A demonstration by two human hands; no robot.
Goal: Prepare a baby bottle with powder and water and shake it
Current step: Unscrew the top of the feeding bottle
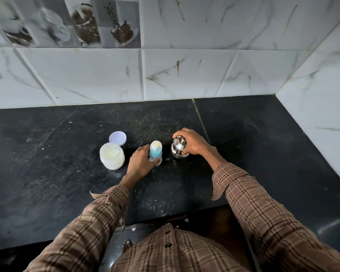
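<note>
A small baby bottle (155, 150) with a blue collar and a pale cap stands upright on the black counter (67, 183). My left hand (140, 162) wraps around its lower body. To the right stands a shiny steel jug (178, 149) with a knobbed lid. My right hand (192, 142) grips it from the right side, fingers over the top. Left of the bottle sits an open white powder jar (112, 156), and its lilac lid (117, 138) lies flat just behind it.
White marble-patterned tiles form the back wall (165, 75) and the right wall (322, 95), meeting in a corner. The counter's front edge (165, 216) runs close to my body. White specks are scattered over the counter.
</note>
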